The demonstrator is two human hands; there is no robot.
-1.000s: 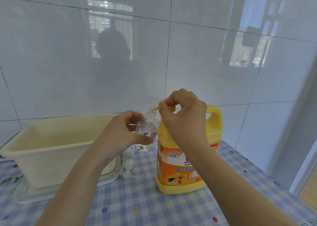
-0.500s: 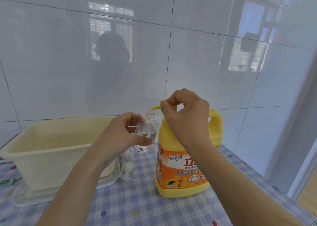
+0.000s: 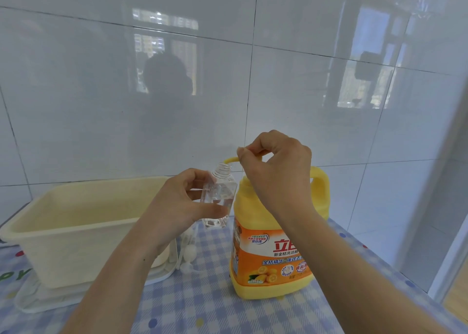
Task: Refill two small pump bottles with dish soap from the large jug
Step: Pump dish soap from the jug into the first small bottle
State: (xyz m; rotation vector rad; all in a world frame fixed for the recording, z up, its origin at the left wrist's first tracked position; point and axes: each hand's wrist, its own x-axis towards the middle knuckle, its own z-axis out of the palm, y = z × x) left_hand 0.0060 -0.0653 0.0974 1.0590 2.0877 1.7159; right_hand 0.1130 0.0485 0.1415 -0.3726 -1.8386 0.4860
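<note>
We judge the refill to be in its first stage. The left hand (image 3: pixel 177 207) grips a small clear pump bottle (image 3: pixel 220 194) between thumb and curled fingers, holding it upright in the air just left of the large yellow dish soap jug (image 3: pixel 273 257). The bottle's threaded neck is bare and sits right under the tip of the jug's yellow pump spout (image 3: pixel 230 159). The right hand (image 3: pixel 276 171) is curled over the top of that pump, its fingertips pinching the spout. The jug stands on the checked table (image 3: pixel 202 308).

The bottle looks mostly clear, and we cannot tell how much soap has gone in, if any. White pump tops (image 3: pixel 188 252) lie on the table below it, beside the cream basin (image 3: pixel 63 222) on its clear tray (image 3: pixel 33 303). We do not see a second small bottle. So, as far as we can see, this fill still has to be finished and capped, and the whole of the second bottle remains.

Against the frame a second ago, little has moved. The left hand and bottle keep the same place under the spout. The right hand stands a little higher above the jug's shoulder than it did, which we read as the pump head coming up between strokes. The view has also tilted up a little, so the jug sits lower in the picture.
</note>
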